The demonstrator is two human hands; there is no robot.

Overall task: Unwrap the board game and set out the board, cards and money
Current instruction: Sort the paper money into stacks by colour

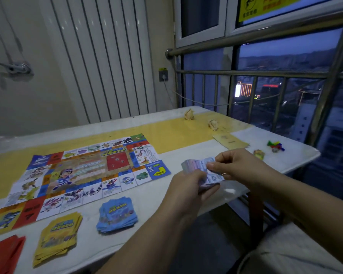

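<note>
The colourful game board [81, 173] lies unfolded flat on the table [151, 196]. In front of it sit a blue card stack [117, 214], a yellow card stack [57, 238] and a red card stack [4, 254] at the left edge. My left hand [188, 188] grips a thick stack of play money [194, 167] above the table's front right part. My right hand [234, 165] pinches the top pale note [214, 175] of that stack.
Two crumpled paper balls [189, 114] lie at the far side, with a tan envelope [231, 141], a small yellow packet [258, 154] and coloured game pieces [275, 146] to the right. A metal railing [265, 73] and window stand behind the table. A clear wrapper [230, 191] lies under my hands.
</note>
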